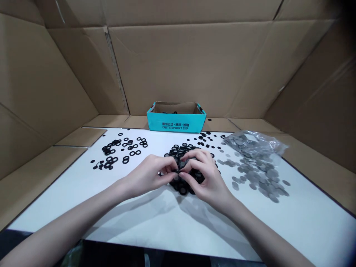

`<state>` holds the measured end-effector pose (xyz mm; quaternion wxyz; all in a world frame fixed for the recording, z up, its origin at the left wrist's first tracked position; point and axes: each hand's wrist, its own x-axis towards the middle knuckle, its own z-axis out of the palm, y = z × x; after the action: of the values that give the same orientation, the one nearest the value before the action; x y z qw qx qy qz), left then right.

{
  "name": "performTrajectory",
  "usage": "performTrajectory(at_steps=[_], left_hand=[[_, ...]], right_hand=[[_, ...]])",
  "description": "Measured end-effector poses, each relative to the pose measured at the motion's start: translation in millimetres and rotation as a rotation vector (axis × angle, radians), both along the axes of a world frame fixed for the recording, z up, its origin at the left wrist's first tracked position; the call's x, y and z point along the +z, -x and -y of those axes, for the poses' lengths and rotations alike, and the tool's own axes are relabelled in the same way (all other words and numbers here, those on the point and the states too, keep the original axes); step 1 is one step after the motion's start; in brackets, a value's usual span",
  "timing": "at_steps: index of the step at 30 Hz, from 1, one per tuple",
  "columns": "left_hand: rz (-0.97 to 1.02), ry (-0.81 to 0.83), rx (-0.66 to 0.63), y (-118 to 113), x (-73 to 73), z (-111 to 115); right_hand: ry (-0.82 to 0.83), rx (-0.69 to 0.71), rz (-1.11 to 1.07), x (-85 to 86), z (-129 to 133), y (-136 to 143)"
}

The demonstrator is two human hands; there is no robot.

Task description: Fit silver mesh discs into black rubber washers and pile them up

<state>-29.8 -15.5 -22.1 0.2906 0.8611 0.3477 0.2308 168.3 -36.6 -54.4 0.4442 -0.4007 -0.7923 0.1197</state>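
My left hand (160,171) and my right hand (200,171) meet at the middle of the table, fingertips almost touching. Both pinch a small dark ring between thumbs and forefingers; most of it is hidden by the fingers. Right beneath them lies a heap of black rings (183,190), some with a grey disc in the centre. Off to the left, loose black rings (125,160) are scattered, open in the middle. Grey translucent discs (261,178) are spread on the right, beyond my right hand.
A turquoise cardboard box (175,123) stands at the back with a few dark pieces inside. At the right, a clear plastic bag (250,142) holds more grey discs. Small black discs (204,139) lie near the box. Cardboard walls (189,66) surround the white table (155,230).
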Motion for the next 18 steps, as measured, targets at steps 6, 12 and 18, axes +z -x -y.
performTrajectory(at_steps=[6,12,18], left_hand=[[0.027,-0.04,0.033,-0.3,-1.6,0.0],[0.052,-0.051,0.044,-1.9,-0.2,1.3],[0.172,-0.235,-0.051,-0.6,3.8,2.1]], right_hand=[[-0.028,-0.051,0.057,0.5,-2.6,-2.2],[-0.011,-0.021,-0.011,-0.8,0.4,0.1],[0.335,0.152,-0.349,1.1,-3.6,-2.3]])
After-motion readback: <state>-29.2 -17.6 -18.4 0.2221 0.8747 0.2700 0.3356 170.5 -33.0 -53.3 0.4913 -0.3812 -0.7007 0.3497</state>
